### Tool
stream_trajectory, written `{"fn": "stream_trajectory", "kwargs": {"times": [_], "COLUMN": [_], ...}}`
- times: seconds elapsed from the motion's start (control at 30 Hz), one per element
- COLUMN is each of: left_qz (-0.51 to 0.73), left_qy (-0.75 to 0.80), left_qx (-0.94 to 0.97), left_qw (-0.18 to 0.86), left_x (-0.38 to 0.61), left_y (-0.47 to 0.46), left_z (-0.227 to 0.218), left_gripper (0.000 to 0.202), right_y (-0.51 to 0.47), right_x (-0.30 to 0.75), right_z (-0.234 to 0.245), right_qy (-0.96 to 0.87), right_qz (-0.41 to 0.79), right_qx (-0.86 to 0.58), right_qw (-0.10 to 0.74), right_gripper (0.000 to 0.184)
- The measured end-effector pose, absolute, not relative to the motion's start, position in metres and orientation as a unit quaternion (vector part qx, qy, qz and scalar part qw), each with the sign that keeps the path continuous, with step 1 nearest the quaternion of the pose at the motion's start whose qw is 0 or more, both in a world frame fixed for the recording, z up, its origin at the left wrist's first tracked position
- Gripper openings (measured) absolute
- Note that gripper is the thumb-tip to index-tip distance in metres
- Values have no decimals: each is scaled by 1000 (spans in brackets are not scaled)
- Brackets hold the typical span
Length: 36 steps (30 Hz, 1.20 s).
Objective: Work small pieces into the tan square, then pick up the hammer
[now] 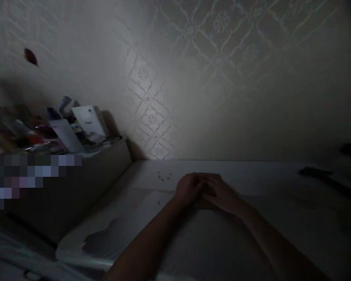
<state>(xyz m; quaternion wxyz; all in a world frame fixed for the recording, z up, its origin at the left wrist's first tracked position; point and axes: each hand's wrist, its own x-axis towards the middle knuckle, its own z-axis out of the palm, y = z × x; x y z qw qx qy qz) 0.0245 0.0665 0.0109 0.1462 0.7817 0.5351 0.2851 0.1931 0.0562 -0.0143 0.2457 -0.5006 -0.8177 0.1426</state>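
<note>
Both forearms enter from the bottom of the frame and converge at the centre. The left hand point(190, 189) and the right hand point(222, 195) rest knuckles-up on a pale flat surface point(266, 183), touching each other, with the fingers of both bent and overlapping where they meet. The dim light does not show how far either hand is closed or whether anything lies between them.

The surface fills the lower centre and right of the frame and runs back to the wall point(210, 97), which carries a lattice pattern. A few small dark marks point(163, 176) lie on the surface just left of and above the left hand.

A ledge point(111, 156) at centre left holds blurred clutter, including a tilted white box point(89, 120). A flat dark object point(312, 171) lies on the surface at the right edge, well apart from the hands. A red spot point(31, 56) sits on the wall at upper left.
</note>
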Motion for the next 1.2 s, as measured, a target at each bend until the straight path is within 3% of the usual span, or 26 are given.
{"fn": "stream_trajectory", "kwargs": {"times": [0.17, 0.33, 0.57, 0.8, 0.93, 1.2], "left_qz": [306, 262, 170, 172, 216, 232], "left_qy": [611, 740, 810, 811, 768, 454], "left_qx": [727, 619, 561, 558, 602, 848], "left_qw": [77, -15, -10, -33, -30, 145], "left_x": [3, -33, -49, -46, -32, 20], "left_y": [77, 89, 94, 93, 87, 65], "left_z": [20, 28, 20, 19, 29, 18], "left_gripper": [14, 20, 25, 27, 26, 22], "right_y": [57, 57, 59, 60, 59, 61], "right_x": [194, 194, 195, 196, 196, 193], "right_z": [-18, -20, -21, -22, -22, -20], "right_qy": [-808, -804, -810, -807, -810, -813], "right_qz": [135, 133, 126, 124, 125, 139], "right_qx": [-516, -525, -520, -522, -517, -490], "right_qw": [248, 245, 240, 247, 248, 282], "right_gripper": [58, 56, 56, 56, 58, 51]}}
